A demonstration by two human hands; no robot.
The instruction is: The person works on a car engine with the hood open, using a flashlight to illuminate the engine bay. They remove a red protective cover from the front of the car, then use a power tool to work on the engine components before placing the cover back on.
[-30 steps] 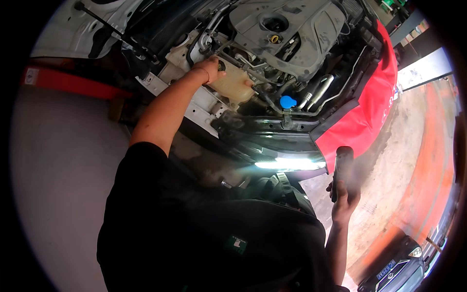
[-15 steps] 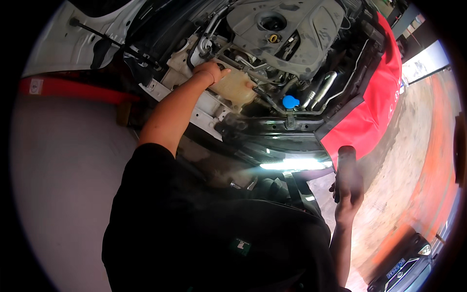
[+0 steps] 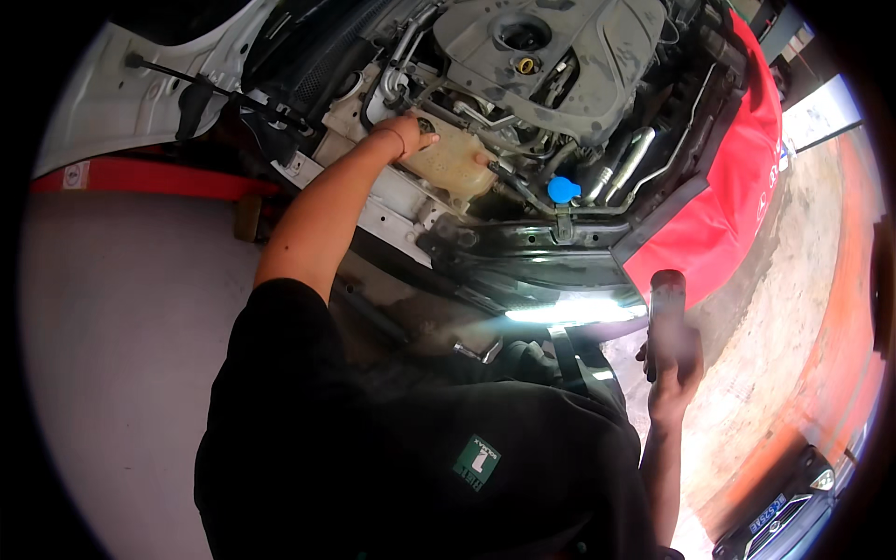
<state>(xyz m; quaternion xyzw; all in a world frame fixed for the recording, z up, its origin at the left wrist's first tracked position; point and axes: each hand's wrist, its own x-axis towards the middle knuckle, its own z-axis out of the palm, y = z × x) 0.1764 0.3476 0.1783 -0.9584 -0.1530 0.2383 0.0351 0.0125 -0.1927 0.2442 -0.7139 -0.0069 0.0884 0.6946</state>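
The right hand (image 3: 678,366) holds a dark object (image 3: 666,303), long axis up the view.

Near the top centre, the engine cover (image 3: 597,79) is dusty grey, blotched with darker patches, and the small ring (image 3: 526,66) on it yellow. Left of centre, the tank (image 3: 453,166) is cloudy, yellowed cream; the cap (image 3: 563,190) to its right is bright blue. Toward the right, the cover sheet (image 3: 700,233) is vivid red with white markings. At lower centre, the shirt (image 3: 373,457) is black, its patch (image 3: 477,462) green and white.
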